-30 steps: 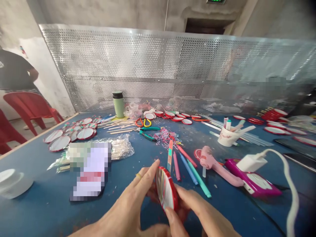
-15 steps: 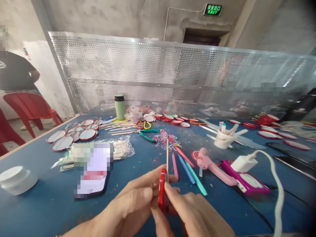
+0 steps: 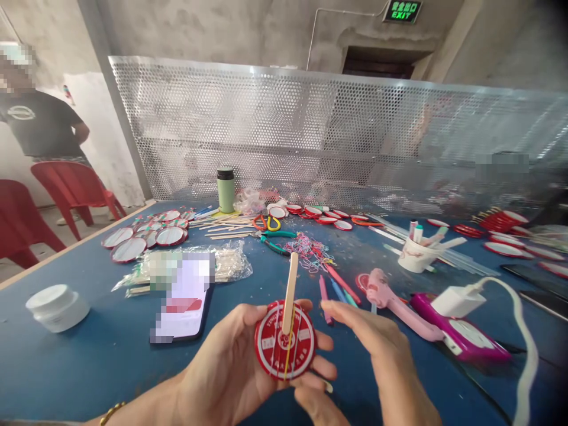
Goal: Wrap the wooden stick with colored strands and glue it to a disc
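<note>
My left hand (image 3: 231, 370) holds a round red lid (image 3: 284, 341) with white print, its face turned toward me. A flat wooden stick (image 3: 290, 290) stands up from the lid, and a thin yellow rubber band runs down across its face. My right hand (image 3: 377, 349) hovers just right of the lid, fingers loosely stretched, thumb below near the lid's lower edge, holding nothing I can see.
On the blue table (image 3: 89, 367) lie a phone (image 3: 184, 299), a bag of sticks (image 3: 222, 266), a white jar (image 3: 57, 306), coloured pens (image 3: 339, 284), a pink glue gun (image 3: 390, 296), a magenta device with charger (image 3: 461, 331), pliers, scissors and several red lids. A perforated metal screen (image 3: 310, 130) backs it. A person stands at far left by red chairs (image 3: 66, 189).
The lid has turned from edge-on to face-on in my left hand. My right hand has let go of it and moved off to the right. The view shifted a little.
</note>
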Available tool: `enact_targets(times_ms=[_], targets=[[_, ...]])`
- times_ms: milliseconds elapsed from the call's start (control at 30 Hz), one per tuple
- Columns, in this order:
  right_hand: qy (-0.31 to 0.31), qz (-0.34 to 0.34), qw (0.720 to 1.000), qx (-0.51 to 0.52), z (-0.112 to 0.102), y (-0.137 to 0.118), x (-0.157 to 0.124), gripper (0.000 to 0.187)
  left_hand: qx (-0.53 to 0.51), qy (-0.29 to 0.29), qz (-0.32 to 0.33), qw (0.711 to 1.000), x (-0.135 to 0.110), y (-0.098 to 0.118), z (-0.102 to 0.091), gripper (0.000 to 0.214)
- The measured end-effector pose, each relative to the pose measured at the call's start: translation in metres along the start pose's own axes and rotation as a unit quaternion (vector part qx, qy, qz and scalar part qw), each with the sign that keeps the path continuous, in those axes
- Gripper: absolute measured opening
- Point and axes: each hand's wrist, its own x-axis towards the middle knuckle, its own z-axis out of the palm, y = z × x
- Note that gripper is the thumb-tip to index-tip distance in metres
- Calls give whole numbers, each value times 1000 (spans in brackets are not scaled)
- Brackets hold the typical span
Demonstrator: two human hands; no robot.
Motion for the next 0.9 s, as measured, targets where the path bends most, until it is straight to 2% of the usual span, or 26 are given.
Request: enact_targets(times_ms=[100,233,433,567,633,733,800,900], targets=[[-46,9,999,22,11,4,-5,80,-18,12,3,1000,0,-2,-1,46],[-61,9,998,12,25,2,-13,78,-6,21,1,1000,1,-7,-3,45],[-66,-43,996,-31,32,0,-14,78,25,95,-7,995,6,-15,-5,51],[-74,-42,996,-42,29,2,-12,72,151,177,-22,972,-5,-9,-7,60],[-107,-39,992,-43,26,6,-12,68,277,233,30,932,-17,-1,-11,64],[-173,-45,983,-40,24,11,-12,66,468,278,120,830,-33,12,-20,60],[-203,-56,977,-31,24,12,-12,64,560,261,150,771,-40,16,-26,55],[-215,-74,974,-24,26,13,-10,61,638,223,142,723,-42,16,-30,47]])
